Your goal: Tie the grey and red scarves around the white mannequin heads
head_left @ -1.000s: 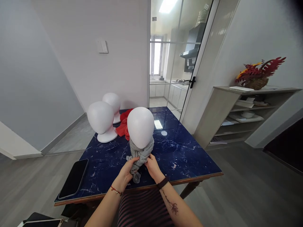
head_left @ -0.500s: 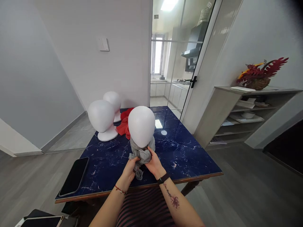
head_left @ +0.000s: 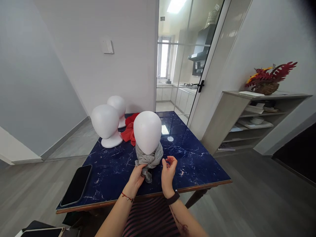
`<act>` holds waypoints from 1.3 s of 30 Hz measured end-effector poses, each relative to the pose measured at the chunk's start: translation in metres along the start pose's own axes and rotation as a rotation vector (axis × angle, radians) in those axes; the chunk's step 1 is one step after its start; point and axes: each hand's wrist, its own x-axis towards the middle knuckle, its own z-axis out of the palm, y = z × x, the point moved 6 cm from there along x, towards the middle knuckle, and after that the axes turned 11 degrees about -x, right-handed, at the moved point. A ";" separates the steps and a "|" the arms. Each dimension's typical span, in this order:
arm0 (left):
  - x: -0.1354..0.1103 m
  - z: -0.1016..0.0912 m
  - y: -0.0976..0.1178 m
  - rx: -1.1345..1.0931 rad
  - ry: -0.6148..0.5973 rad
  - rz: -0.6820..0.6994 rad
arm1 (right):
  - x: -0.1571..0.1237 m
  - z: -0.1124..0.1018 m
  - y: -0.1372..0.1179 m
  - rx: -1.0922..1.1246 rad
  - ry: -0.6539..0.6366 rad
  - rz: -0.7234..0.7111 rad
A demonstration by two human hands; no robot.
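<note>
A white mannequin head (head_left: 147, 131) stands upright near the middle of the dark blue marbled table (head_left: 197, 164). Around its neck a thin grey scarf (head_left: 150, 159) is wrapped and bunched, with a short end hanging down in front. My left hand (head_left: 136, 175) pinches the scarf's front at its lower left. Just right of the scarf, my right hand (head_left: 169, 171) is raised, apart from the cloth, its fingers curled but separated and holding nothing.
Two more white mannequin heads (head_left: 105, 121) stand at the table's left rear. Red cloth (head_left: 128, 133) lies between them and the middle head. A black phone (head_left: 76, 185) rests at the front left corner. A shelf unit (head_left: 232, 125) and glass door (head_left: 182, 65) are beyond.
My right hand has let go of the scarf and moved right, away from it. My left hand stays at the scarf, which now sits more neatly round the neck.
</note>
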 end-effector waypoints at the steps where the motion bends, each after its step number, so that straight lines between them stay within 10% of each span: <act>1: 0.000 0.000 0.000 -0.003 -0.002 0.003 | -0.002 0.000 -0.010 -0.068 -0.076 -0.119; 4: 0.000 0.000 0.000 -0.004 -0.003 0.013 | -0.006 0.018 -0.027 -0.206 -0.390 -0.321; 8: -0.001 0.000 0.004 -0.008 -0.005 0.028 | 0.008 0.036 -0.013 -0.227 -0.543 -0.201; 18: 0.000 -0.039 0.017 0.414 -0.088 0.215 | 0.050 0.030 -0.007 0.306 -0.400 0.150; 27: -0.007 -0.081 0.072 1.003 0.179 0.538 | 0.080 0.036 -0.009 0.464 -0.294 0.245; 32: -0.014 -0.052 0.026 0.590 -0.063 0.262 | 0.032 0.013 -0.027 0.181 -0.286 -0.099; 39: -0.033 -0.010 -0.007 0.396 -0.286 0.095 | -0.066 -0.013 -0.018 -0.325 -0.784 -0.513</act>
